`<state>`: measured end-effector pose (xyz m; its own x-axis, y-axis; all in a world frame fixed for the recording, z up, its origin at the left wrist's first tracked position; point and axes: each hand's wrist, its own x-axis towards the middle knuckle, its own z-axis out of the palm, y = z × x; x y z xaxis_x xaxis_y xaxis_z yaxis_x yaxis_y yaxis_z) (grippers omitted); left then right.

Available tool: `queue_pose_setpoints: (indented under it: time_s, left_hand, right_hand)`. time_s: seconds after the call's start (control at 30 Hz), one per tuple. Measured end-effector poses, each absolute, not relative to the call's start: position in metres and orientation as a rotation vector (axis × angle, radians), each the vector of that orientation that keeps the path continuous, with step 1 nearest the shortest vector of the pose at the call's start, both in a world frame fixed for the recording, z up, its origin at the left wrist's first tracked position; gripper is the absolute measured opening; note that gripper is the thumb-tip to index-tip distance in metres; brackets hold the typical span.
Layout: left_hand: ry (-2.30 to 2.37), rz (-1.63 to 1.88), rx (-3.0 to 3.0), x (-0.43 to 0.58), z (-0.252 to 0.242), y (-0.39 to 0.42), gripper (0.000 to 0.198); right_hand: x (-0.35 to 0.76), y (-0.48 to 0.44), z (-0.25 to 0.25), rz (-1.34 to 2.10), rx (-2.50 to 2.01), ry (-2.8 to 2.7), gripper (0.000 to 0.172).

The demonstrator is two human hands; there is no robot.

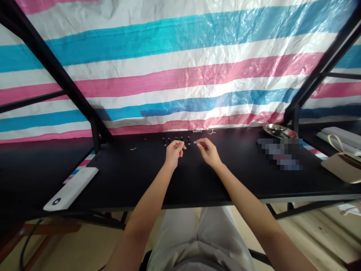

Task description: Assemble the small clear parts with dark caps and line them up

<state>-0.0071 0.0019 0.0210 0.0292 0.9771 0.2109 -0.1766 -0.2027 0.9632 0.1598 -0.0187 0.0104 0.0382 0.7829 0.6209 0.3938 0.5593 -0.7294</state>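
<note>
Both my hands reach out over a black table [135,177]. My left hand [174,151] is curled into a loose pinch; what it holds is too small to make out. My right hand [207,151] pinches a small silvery metal piece [196,142] between thumb and fingers. Just beyond the hands stands a short row of several small dark upright parts [176,140]. Behind them, near the table's back edge, lie several tiny pale metal pins [197,131] in a row, and a bent bit of wire [211,131].
A white power bank [72,192] with a cable lies on the table's left front edge. A metal dish [279,131] sits at the back right, a blurred patch beside it. A tan bag [342,165] is at far right. Black frame bars and a striped tarp stand behind.
</note>
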Motion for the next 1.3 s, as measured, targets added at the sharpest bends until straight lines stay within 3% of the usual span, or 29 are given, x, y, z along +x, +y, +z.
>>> queue_pose_setpoints:
  time_s: [0.43,0.67,0.8,1.07,1.3]
  left_hand:
    - [0.927,1.283,1.369,-0.003,0.025,-0.007,0.029]
    - [0.924,1.214,1.479,0.004,0.023,-0.015,0.030]
    - [0.924,1.168,1.531,0.008,0.019,-0.018,0.029]
    - [0.976,1.262,1.567,0.007,0.019,-0.018,0.025]
    - [1.029,1.294,1.608,0.006,0.018,-0.016,0.023]
  right_hand:
    - [0.159,-0.019,0.003,0.453,-0.960,-1.615,0.020]
    - [0.150,-0.017,-0.005,0.686,-0.781,-1.541,0.061]
    - [0.147,-0.018,-0.008,0.799,-0.786,-1.578,0.067]
    - [0.155,-0.021,-0.001,0.415,-0.964,-1.736,0.062]
    - [0.169,-0.018,0.004,-0.113,-1.258,-1.949,0.024]
